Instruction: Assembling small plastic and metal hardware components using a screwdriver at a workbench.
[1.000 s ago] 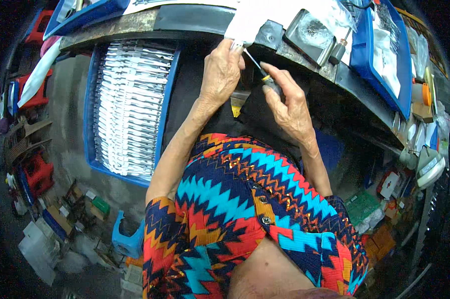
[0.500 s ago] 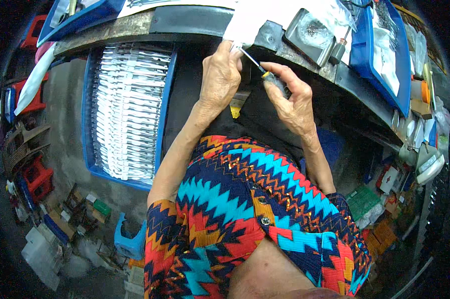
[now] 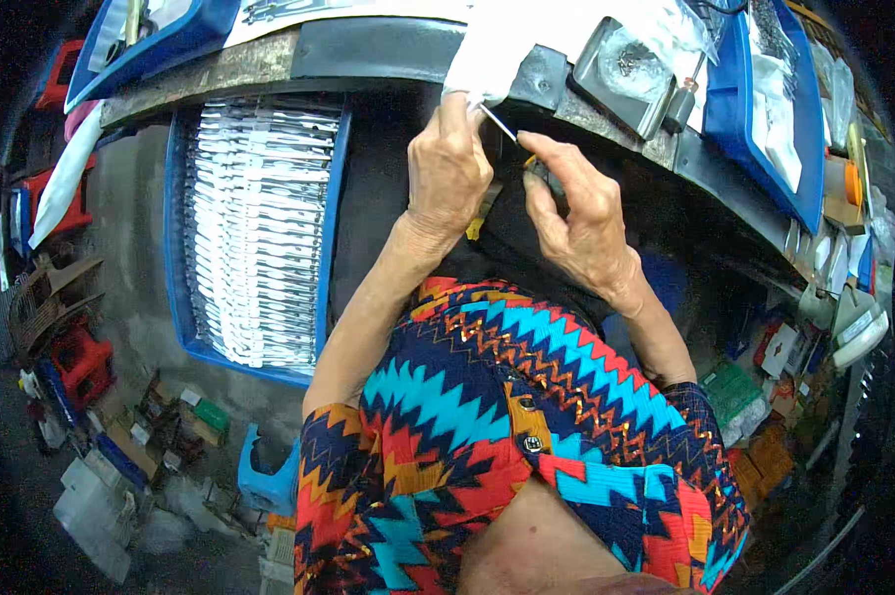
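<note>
At the bench edge, my right hand (image 3: 578,203) closes around the dark handle of a screwdriver (image 3: 500,123). Its thin metal shaft points up and left, and a bit of yellow shows where handle and shaft join. The shaft's tip meets a small pale piece just beyond the fingertips of my left hand (image 3: 449,174). Those fingers are pinched together against the edge of a white sheet (image 3: 487,55) hanging over the bench front. What they hold is mostly hidden by the fingers and washed out by glare.
A blue crate (image 3: 178,288) packed with rows of shiny metal parts stands below left. On the bench lie a dark tray (image 3: 621,74) with a plastic bag, a second screwdriver (image 3: 679,104) and a blue bin (image 3: 730,109). A blue stool (image 3: 269,481) is on the floor.
My right hand has rolled around the screwdriver and dropped slightly, hiding more of its handle. My left hand has shifted a little, its fingers now higher against the white sheet. The view has tilted slightly.
</note>
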{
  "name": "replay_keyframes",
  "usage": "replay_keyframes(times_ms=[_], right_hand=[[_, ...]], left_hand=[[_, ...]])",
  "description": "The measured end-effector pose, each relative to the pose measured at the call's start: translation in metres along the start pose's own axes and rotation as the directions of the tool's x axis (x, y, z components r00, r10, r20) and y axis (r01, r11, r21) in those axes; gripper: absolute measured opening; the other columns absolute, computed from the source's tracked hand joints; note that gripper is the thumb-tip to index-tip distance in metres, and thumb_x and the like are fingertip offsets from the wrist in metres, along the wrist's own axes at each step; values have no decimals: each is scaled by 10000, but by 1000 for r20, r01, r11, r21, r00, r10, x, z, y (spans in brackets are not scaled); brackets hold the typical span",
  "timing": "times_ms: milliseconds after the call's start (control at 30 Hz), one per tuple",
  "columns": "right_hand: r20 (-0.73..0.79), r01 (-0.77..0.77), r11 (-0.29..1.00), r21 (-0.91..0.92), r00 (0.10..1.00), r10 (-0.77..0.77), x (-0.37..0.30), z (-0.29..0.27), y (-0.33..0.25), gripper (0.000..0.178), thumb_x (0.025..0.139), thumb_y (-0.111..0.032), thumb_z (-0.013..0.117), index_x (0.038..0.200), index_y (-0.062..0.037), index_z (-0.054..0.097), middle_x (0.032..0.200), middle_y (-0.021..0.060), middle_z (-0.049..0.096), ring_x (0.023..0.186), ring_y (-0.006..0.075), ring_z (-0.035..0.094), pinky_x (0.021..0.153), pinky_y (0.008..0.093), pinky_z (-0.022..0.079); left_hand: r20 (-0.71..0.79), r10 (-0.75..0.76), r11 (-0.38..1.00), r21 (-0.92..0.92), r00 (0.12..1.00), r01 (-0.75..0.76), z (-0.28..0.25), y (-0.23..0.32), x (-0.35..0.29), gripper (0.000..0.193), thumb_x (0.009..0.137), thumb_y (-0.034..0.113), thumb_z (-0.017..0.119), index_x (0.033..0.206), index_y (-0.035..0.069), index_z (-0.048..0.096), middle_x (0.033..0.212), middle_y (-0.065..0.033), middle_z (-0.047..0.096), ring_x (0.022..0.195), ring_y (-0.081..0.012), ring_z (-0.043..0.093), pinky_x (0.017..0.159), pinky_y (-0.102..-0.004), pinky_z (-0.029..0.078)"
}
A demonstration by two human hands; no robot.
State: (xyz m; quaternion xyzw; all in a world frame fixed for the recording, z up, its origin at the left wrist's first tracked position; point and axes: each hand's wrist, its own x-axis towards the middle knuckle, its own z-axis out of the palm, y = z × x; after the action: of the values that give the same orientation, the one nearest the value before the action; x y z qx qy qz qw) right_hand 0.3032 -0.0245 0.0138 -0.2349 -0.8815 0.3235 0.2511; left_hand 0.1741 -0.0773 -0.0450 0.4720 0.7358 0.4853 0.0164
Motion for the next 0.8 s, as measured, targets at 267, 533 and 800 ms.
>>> replay_keyframes(times_ms=[267, 533, 800], right_hand=[[82, -131, 980, 150, 989, 120, 3, 0, 1, 296, 723, 51, 548, 1018, 44, 567, 763, 175, 582, 651, 282, 573, 586, 339, 470], [205, -557, 712, 428, 827, 524, 6, -3, -11, 250, 787, -8, 521, 1024, 27, 593, 716, 35, 577, 608, 68, 490, 555, 207, 401], [356, -619, 381, 687, 743, 566, 5, -2, -4, 274, 796, -96, 548, 1038, 29, 572, 611, -2, 520, 472, 33, 438, 381, 179, 305]], left_hand=[[54, -7, 997, -73, 999, 11, -2, -4, 0, 82, 821, -11, 502, 901, -26, 489, 632, -192, 522, 553, -353, 564, 460, -394, 413], [4, 38, 999, -34, 999, -38, 3, -5, 2, 114, 795, -35, 513, 905, -19, 484, 643, -205, 532, 567, -380, 566, 453, -402, 415], [6, 41, 999, 16, 999, -41, 3, -6, 0, 102, 800, -42, 501, 897, -23, 478, 643, -223, 545, 576, -385, 575, 463, -416, 426]])
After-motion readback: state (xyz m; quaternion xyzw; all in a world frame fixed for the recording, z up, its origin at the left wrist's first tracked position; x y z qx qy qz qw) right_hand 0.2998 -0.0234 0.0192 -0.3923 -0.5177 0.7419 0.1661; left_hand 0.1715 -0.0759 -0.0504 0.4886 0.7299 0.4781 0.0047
